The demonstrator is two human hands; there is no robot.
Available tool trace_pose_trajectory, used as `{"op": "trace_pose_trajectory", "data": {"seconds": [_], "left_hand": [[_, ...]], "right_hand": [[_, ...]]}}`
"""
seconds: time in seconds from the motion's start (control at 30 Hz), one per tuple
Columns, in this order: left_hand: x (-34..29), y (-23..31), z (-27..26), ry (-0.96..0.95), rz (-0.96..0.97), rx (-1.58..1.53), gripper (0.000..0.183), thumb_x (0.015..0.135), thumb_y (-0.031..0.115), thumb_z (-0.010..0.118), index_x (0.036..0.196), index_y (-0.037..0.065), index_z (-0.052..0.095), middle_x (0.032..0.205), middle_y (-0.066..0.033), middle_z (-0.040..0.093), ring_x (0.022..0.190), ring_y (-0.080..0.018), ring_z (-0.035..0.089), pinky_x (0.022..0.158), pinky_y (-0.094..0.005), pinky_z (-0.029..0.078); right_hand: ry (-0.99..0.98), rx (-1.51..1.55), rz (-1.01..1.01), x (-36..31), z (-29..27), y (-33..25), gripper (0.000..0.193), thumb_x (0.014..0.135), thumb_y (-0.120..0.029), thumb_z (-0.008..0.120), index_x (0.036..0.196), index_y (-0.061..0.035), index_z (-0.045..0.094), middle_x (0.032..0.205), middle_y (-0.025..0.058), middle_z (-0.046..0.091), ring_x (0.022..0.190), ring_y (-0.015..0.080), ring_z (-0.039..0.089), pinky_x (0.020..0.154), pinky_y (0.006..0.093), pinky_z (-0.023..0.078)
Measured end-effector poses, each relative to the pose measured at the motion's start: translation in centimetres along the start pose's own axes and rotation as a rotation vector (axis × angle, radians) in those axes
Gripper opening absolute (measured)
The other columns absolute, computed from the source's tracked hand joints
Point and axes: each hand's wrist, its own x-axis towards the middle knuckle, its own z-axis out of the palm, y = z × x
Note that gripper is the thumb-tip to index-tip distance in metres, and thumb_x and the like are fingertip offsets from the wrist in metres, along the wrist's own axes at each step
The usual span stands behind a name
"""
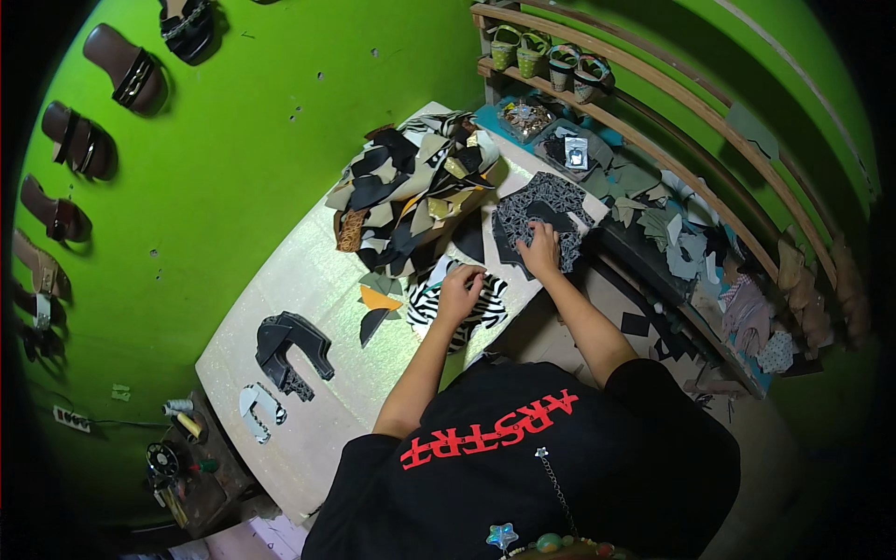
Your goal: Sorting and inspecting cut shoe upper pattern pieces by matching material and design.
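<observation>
My left hand [460,294] is over a zebra-print piece of material [490,306] near the table's right edge. Its fingers are curled together, and anything in them is too small to make out. Beside it, my right hand [539,250] rests with fingers apart on a dark grey patterned sheet [567,196]. A black cut piece [549,217] lies on that sheet at my right fingertips. Left of the zebra-print piece are an orange scrap [381,299], grey-green scraps and a black half-round piece [373,326].
A large heap of offcuts [411,191] covers the table's far end. Stacked black U-shaped pieces [291,345] and pale ones [261,411] lie left on the table [322,448]. Sandals [126,70] hang on the green wall. A wooden rack [653,89] holds small shoes at right, above scraps.
</observation>
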Motion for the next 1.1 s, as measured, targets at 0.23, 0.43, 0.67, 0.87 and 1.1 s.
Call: {"op": "trace_pose_trajectory", "data": {"seconds": [0.23, 0.43, 0.67, 0.87, 1.1], "left_hand": [[2.3, -0.4, 3.1, -0.068, -0.108, 0.023, 0.011, 0.073, 0.002, 0.055, 0.083, 0.000, 0.060, 0.082, -0.0132, 0.058, 0.076, -0.0283, 0.055, 0.071, -0.0345, 0.044], [3.1, -3.0, 3.8, -0.024, -0.105, 0.328, 0.022, 0.069, 0.007, 0.060, 0.090, 0.002, 0.059, 0.095, -0.0147, 0.056, 0.092, -0.0319, 0.051, 0.081, -0.0371, 0.041], [4.9, -1.9, 5.1, -0.184, -0.427, 0.657, 0.033, 0.068, 0.019, 0.067, 0.096, 0.004, 0.058, 0.103, -0.0134, 0.053, 0.098, -0.0294, 0.048, 0.081, -0.0394, 0.041], [5.4, -2.2, 5.4, -0.043, -0.539, 0.760, 0.060, 0.065, 0.023, 0.073, 0.114, 0.003, 0.043, 0.113, -0.0219, 0.041, 0.103, -0.0350, 0.043, 0.086, -0.0397, 0.039], [6.3, -2.2, 5.0, -0.041, -0.564, 0.736, 0.060, 0.064, 0.022, 0.073, 0.113, 0.003, 0.043, 0.104, -0.0194, 0.043, 0.101, -0.0348, 0.043, 0.083, -0.0396, 0.040]], "right_hand": [[-0.301, -0.228, 0.217, 1.1, -0.7, 0.6, 0.053, 0.065, -0.026, 0.073, 0.110, -0.0099, 0.049, 0.108, 0.0108, 0.044, 0.107, 0.0289, 0.041, 0.088, 0.0419, 0.035], [-0.250, -0.212, 0.139, 1.1, -0.8, 0.5, 0.050, 0.064, -0.022, 0.074, 0.106, -0.0111, 0.050, 0.107, 0.0096, 0.043, 0.106, 0.0277, 0.040, 0.087, 0.0416, 0.035], [-0.305, -0.207, 0.143, 0.7, -0.9, 0.2, 0.056, 0.063, -0.031, 0.073, 0.108, -0.0101, 0.048, 0.107, 0.0116, 0.042, 0.105, 0.0296, 0.039, 0.087, 0.0424, 0.033], [-0.227, -0.203, 0.032, 0.2, -0.5, 0.6, 0.053, 0.065, -0.029, 0.071, 0.108, -0.0099, 0.047, 0.107, 0.0117, 0.043, 0.103, 0.0294, 0.040, 0.086, 0.0423, 0.034], [-0.143, -0.148, -0.115, 0.5, -1.3, 0.8, 0.032, 0.066, -0.021, 0.069, 0.093, -0.0135, 0.055, 0.103, 0.0079, 0.044, 0.099, 0.0261, 0.041, 0.082, 0.0400, 0.033]]}}
